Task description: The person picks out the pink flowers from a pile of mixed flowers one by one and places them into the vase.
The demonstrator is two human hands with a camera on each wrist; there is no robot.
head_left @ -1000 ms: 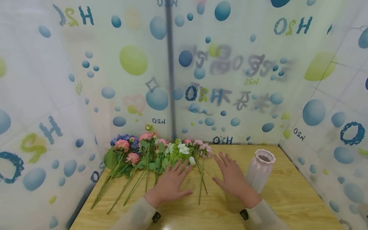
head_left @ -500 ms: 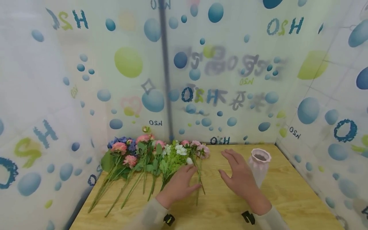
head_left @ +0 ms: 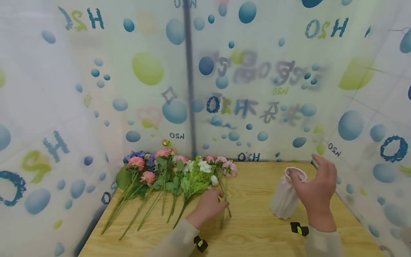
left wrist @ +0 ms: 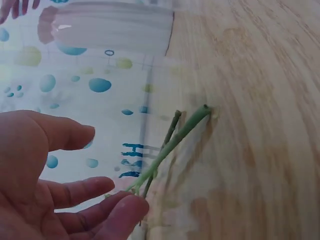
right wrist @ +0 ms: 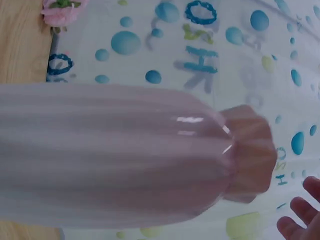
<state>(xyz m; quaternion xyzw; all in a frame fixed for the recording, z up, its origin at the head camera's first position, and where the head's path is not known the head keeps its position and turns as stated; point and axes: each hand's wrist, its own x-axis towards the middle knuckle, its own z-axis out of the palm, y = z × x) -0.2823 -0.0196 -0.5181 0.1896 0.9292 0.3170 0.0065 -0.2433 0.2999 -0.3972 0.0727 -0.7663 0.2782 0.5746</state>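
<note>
A pale pink ribbed vase point(head_left: 284, 200) stands on the right of the wooden table, its fluted neck point(right wrist: 250, 155) large in the right wrist view. My right hand point(head_left: 319, 194) is raised beside its mouth, thumb and fingers spread, with the thumb overlapping the rim in the head view. In the right wrist view the fingers point(right wrist: 302, 215) stand apart from the neck. My left hand point(head_left: 208, 207) is low over two crossing green stems point(left wrist: 172, 145) of the pink flowers point(head_left: 229, 167). Its thumb and fingers are parted and gently bent, fingertips right at the stems.
Several flowers lie to the left: coral blooms point(head_left: 148, 177), blue hydrangea point(head_left: 149, 161), a green sprig point(head_left: 194, 184) and white blossoms point(head_left: 204, 166), stems toward the front. A bubble-printed curtain point(head_left: 244, 89) closes off the table's point(head_left: 253, 235) back and sides.
My right hand has moved right, from left of the vase round to its right side by the mouth. My left hand has shifted right and lower toward the pink flowers' stems, its fingers bending.
</note>
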